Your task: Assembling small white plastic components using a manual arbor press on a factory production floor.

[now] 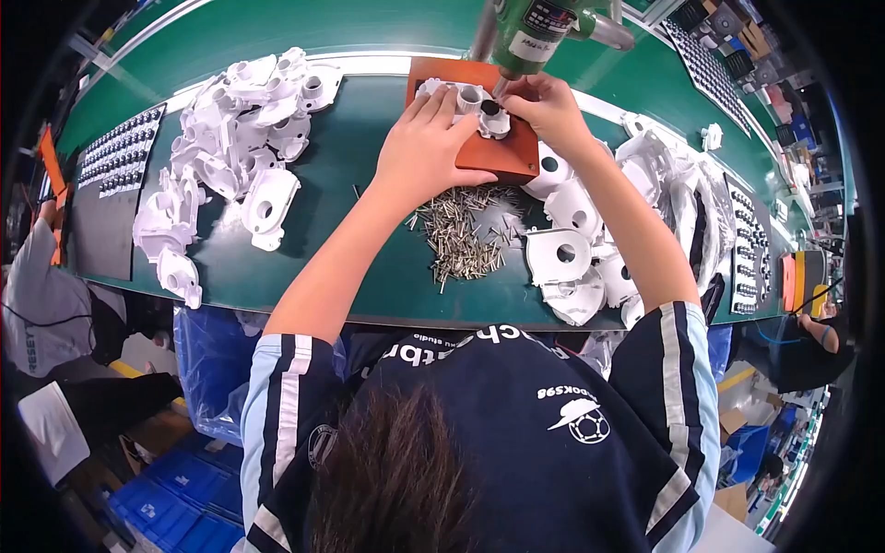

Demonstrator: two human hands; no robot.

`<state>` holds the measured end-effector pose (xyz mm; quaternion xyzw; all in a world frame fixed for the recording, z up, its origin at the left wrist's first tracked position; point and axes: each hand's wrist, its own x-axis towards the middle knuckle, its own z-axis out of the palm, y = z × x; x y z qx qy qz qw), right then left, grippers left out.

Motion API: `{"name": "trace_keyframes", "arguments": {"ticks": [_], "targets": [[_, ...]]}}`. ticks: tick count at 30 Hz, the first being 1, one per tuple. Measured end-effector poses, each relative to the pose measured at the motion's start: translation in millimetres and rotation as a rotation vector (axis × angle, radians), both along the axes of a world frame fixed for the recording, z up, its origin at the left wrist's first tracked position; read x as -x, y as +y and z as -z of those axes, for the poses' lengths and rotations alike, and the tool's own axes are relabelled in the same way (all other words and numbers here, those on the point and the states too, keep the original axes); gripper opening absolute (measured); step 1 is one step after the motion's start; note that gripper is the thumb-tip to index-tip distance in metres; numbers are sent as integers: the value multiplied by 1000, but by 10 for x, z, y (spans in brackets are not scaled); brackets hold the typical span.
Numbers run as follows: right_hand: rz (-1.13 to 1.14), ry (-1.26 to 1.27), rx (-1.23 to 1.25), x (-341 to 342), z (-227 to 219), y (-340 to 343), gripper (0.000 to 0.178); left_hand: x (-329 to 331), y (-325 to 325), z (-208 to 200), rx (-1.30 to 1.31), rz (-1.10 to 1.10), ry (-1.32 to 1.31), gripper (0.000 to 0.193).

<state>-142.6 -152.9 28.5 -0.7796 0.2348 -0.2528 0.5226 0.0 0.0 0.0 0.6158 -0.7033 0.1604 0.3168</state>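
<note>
On an orange block [507, 158] at the far middle of the bench sits a white plastic part [498, 126] with round openings, one showing black. My left hand [422, 147] lies over its left side, fingers holding it and thumb against the block. At its right end, my right hand [546, 103] has thumb and fingertips pinched together beside the tip of a green machine head [530, 46]. Whatever those fingertips hold is too small to make out. A loose heap of small metal pins [464, 241] lies on the bench just in front of the block.
White plastic housings [244, 138] are heaped at the left, and more housings [560, 253] lie at the right beside clear plastic wrapping [696, 203]. Trays of small dark parts [120, 152] stand at both sides. Other people work at far left and right. Blue bins [175, 498] stand below.
</note>
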Motion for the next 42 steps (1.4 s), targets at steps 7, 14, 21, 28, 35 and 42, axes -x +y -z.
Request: {"name": "trace_keyframes", "arguments": {"ticks": [7,14,21,28,35,42], "targets": [[103,26,55,-41,87,104,14,2,25,-7,-36,-2,16,65],[161,31,52,-64,64,167,17,-10,17,-11,-34,-4,0,66],[118,43,98,23,123,114,19,-2,19,-4,17,7,-4,62],[-8,104,712,194,53,179,28,-6,10,-6,10,8,4,63],[-23,238,810,296,59,254,38,-13,-6,-19,-41,8,0,67],[230,13,528,695,-381,-721,35,9,5,-38,-23,28,10,67]]}}
